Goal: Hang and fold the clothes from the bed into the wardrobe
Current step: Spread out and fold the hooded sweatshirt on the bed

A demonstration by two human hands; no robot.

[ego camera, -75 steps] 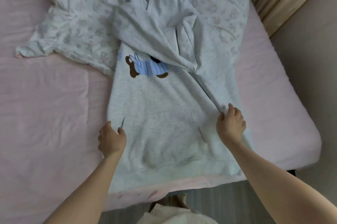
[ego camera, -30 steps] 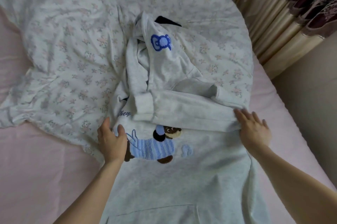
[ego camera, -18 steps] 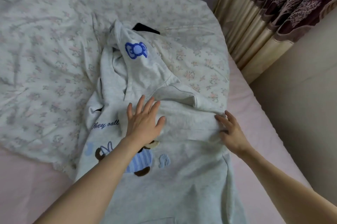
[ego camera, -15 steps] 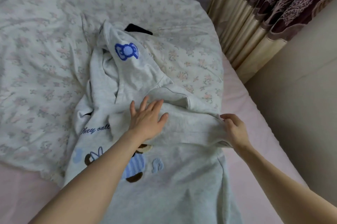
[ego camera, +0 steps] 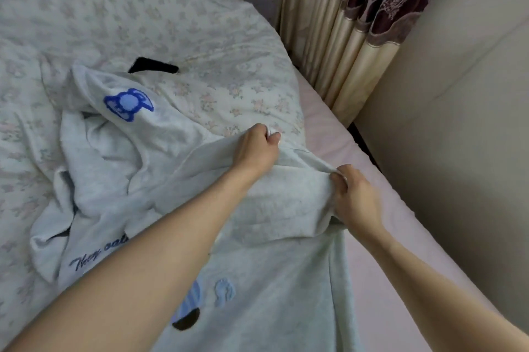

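Note:
A pale grey hoodie [ego camera: 274,306] with a blue bear print and dark script lies front up across the bed. Its hood [ego camera: 126,105], marked with a blue bow, points toward the far side. A sleeve [ego camera: 280,203] is folded across the chest. My left hand [ego camera: 257,148] reaches over the garment and pinches the sleeve's far edge near the shoulder. My right hand [ego camera: 353,197] grips the sleeve fabric at the hoodie's right side, fingers curled into a bunch of cloth. My left forearm hides part of the bear print.
A floral white duvet [ego camera: 143,22] covers the far part of the bed, with a black item [ego camera: 153,67] on it. The pink sheet [ego camera: 380,237] shows along the right edge. Cream and maroon curtains [ego camera: 366,8] and a beige wall [ego camera: 463,122] stand right.
My left hand left the flat press on the sleeve and moved right to pinch its far edge. My right hand closed on the fabric. The view moved closer to the bed's right side.

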